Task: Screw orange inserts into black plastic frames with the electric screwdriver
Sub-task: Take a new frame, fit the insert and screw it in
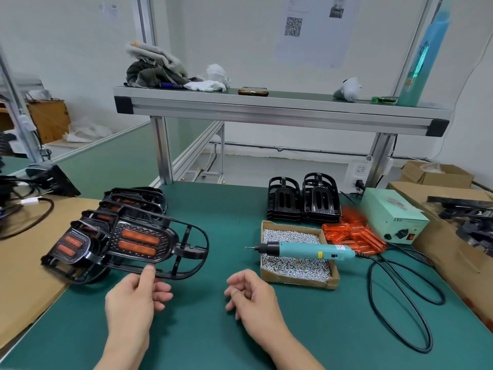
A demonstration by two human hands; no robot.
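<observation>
Setting a finished frame [149, 244] onto the overlapping stack of assembled frames [106, 225] at our left looks to be the step in hand, so we let our left hand [133, 300] guide it by the near rail only, thumb on top and fingers underneath, pinching the thin black bar where it meets the stack. We judge it best to lower it flat and square over the ones beneath, since the open hoop at its far end juts out over the green mat [213, 329] and could snag or tip the pile. Our right hand [253, 297] holds nothing; its fingers are loosely curled above the mat, free to reach next for a bare frame from the two upright stacks of empty black frames [304, 198] at the back. Glossy moulded black plastic forms each frame, with a honeycomb-textured pad around two long translucent orange inserts [138, 241]. Loose orange inserts [352, 233] lie heaped beside a shallow cardboard tray [296, 281] full of small bright metal screws [290, 265]. Across that tray rests the teal electric screwdriver [306, 251], slim and cylindrical, bit pointing left, its black cable [400, 303] looping over the mat toward the pale green power box [392, 214].
</observation>
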